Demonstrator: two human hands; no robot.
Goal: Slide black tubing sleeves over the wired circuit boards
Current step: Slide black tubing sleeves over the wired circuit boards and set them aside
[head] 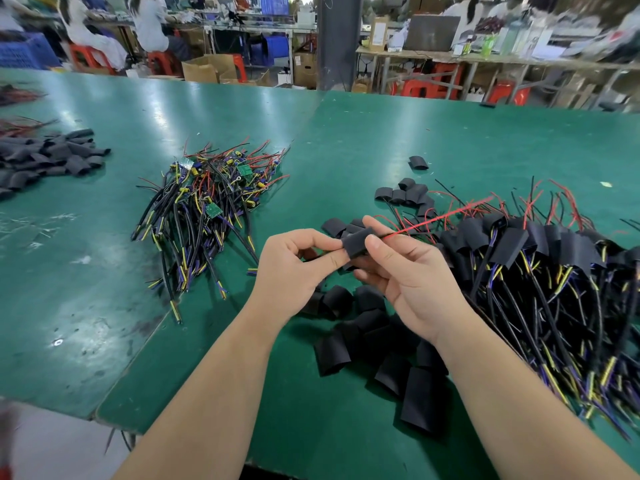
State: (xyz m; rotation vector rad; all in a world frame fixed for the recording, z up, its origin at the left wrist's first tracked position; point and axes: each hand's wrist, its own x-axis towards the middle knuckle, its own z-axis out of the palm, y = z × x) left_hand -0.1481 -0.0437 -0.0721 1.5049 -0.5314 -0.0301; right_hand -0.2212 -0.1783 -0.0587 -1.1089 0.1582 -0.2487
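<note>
- While my left hand [294, 268] pinches its left end and my right hand [412, 282] pinches its right, the black tubing sleeve [356, 242] hangs between them above the table [104, 306].
- Its long axis runs left-right, and the red wire [443, 216] leaves it toward the upper right, so I'd slide along that line.
- Both hands are equally near.
- I can read no writing.

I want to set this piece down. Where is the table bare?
Bare green table lies near left, between the unsleeved board pile and the table edge, and far right beyond the sleeved pile. Loose sleeves crowd the near middle.
</note>
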